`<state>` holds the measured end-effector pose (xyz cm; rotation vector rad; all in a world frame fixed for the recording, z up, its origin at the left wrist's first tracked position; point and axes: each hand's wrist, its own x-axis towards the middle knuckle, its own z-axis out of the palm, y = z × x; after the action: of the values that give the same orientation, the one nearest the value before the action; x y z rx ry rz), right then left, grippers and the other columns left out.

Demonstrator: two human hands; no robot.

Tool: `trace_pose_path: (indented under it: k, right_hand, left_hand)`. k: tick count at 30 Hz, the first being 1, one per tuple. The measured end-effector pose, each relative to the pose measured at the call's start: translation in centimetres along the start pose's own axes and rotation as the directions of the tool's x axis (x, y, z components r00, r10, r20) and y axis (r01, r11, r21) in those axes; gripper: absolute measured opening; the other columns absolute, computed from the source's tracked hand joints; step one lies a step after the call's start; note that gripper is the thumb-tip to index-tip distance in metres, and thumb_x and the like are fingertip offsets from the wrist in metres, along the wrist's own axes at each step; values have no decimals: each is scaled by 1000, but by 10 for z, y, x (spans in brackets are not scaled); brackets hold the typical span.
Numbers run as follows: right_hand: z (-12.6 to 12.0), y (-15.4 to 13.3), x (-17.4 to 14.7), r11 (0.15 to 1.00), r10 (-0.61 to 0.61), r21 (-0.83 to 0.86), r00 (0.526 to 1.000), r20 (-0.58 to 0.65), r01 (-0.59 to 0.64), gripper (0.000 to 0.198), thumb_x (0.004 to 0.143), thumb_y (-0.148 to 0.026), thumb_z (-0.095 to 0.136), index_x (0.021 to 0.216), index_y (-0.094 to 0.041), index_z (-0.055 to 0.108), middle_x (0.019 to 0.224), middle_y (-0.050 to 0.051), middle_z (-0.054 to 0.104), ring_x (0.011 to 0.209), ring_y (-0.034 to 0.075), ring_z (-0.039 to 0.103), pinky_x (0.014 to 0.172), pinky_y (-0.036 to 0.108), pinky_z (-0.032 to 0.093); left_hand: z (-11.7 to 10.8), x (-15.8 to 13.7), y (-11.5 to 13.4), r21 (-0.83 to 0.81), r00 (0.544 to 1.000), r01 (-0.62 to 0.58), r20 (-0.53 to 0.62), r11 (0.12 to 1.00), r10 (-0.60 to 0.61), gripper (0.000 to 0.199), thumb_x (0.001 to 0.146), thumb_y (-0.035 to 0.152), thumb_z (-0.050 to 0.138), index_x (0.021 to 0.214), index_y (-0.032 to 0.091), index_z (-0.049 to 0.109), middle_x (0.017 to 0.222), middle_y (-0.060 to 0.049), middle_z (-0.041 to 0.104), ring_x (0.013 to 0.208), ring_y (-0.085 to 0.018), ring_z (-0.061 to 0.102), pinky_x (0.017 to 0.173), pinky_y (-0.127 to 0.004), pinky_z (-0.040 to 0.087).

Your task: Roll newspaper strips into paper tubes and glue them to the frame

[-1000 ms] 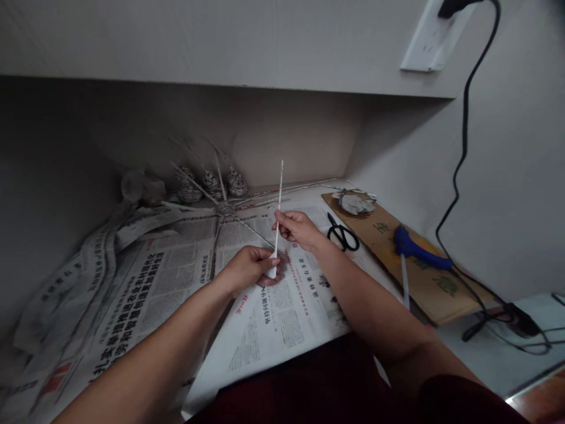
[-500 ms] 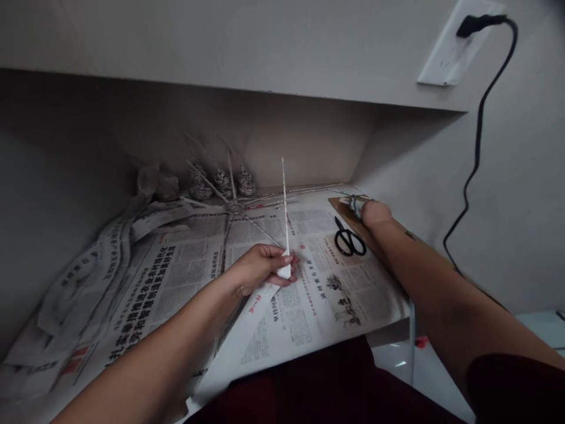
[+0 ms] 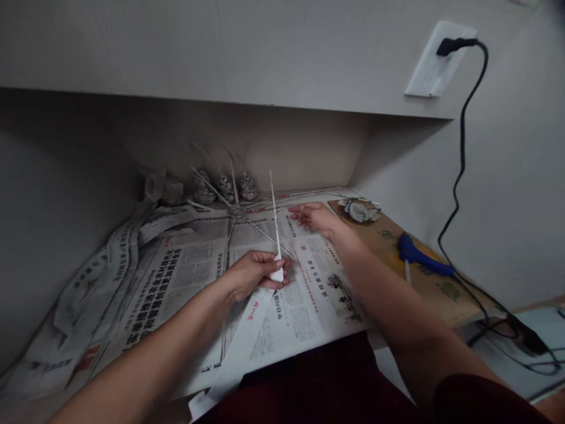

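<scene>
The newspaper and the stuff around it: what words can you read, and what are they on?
"农业农村现代化": big black headline on the newspaper.
"美好生活": the headline beside it, same newspaper.
Red writing on the paper strip: too blurred to read.
Newspaper's small print: too small.
Green marks on the cardboard: can't be made out.

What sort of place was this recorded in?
Likely a small craft corner, perhaps at home: spread newspaper, what looks like a blue glue gun on cardboard, and coiled pieces at the back.
</scene>
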<state>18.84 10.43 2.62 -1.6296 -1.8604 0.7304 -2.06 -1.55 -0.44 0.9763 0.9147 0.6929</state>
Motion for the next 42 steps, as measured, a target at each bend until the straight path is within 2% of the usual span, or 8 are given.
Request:
trace_pose_path:
  k: [2, 4, 6, 10, 21, 31, 38, 42]
  right_hand:
    - [22, -15, -8, 863, -132, 503, 947, 293, -36, 37, 92, -44, 50, 112, -18, 66, 96, 12, 69, 73, 14, 63, 52, 20, 44]
    - [33, -21, -16, 657, -271, 736, 860, 433, -164, 41, 87, -49, 57, 109, -16, 68, 92, 10, 68, 71, 12, 60, 49, 18, 42]
    - [38, -20, -22, 564, -324, 792, 820, 472, -233, 40, 82, -48, 65, 104, -15, 70, 83, 6, 65, 66, 10, 56, 48, 17, 41]
    - [40, -10, -25, 496, -300, 831, 849, 435, -251, 34, 74, -42, 74, 95, -14, 73, 67, 0, 57, 56, 7, 49, 51, 18, 41]
    - [47, -14, -26, 544, -216, 821, 916, 338, -175, 36, 60, -43, 82, 71, -11, 70, 53, -2, 51, 46, 5, 36, 38, 18, 19]
    - [43, -18, -29, 597, -230, 798, 935, 270, -83, 38, 65, -49, 76, 74, -12, 71, 60, 0, 54, 49, 6, 37, 38, 19, 17]
    - [45, -22, -30, 665, -161, 747, 977, 140, 3, 38, 63, -49, 78, 60, -15, 63, 53, -3, 48, 45, 5, 29, 37, 19, 14]
    - [41, -19, -30, 591, -240, 805, 944, 228, -44, 38, 69, -51, 74, 76, -14, 70, 61, 0, 51, 50, 6, 39, 37, 18, 18]
  left_hand:
    - [-2, -1, -1, 7, 1000, -7, 11, 1000, 7, 25, 77, 29, 72, 92, 10, 71, 77, -8, 70, 72, -17, 68, 71, -30, 57]
    - [-3, -1, -2, 19, 999, -14, 36, 1000, 13, 27, 76, 31, 73, 92, 9, 71, 74, -8, 70, 71, -17, 68, 70, -30, 57]
    - [-3, -1, -3, 33, 998, -20, 52, 999, 18, 29, 75, 33, 73, 91, 9, 70, 73, -8, 69, 71, -17, 68, 70, -31, 56]
    - [-1, 1, -6, 58, 1000, 10, 12, 998, -11, 29, 71, 34, 77, 85, 10, 70, 74, -7, 69, 70, -18, 68, 69, -32, 56]
    - [-2, 2, -13, 208, 1000, -7, -6, 978, 9, 22, 74, 33, 71, 86, 14, 71, 75, -5, 68, 72, -15, 63, 68, -32, 54]
    - [-3, 1, -11, 188, 999, -7, -40, 982, 15, 22, 74, 32, 71, 86, 14, 72, 74, -5, 68, 74, -15, 62, 70, -31, 55]
    - [2, -2, -6, 263, 998, 8, -66, 965, 9, 19, 74, 33, 69, 78, 14, 70, 74, -5, 68, 72, -15, 61, 63, -28, 53]
    - [3, -5, -4, 205, 999, 28, -29, 978, -23, 21, 75, 33, 69, 84, 14, 71, 76, -5, 68, 73, -16, 63, 66, -31, 54]
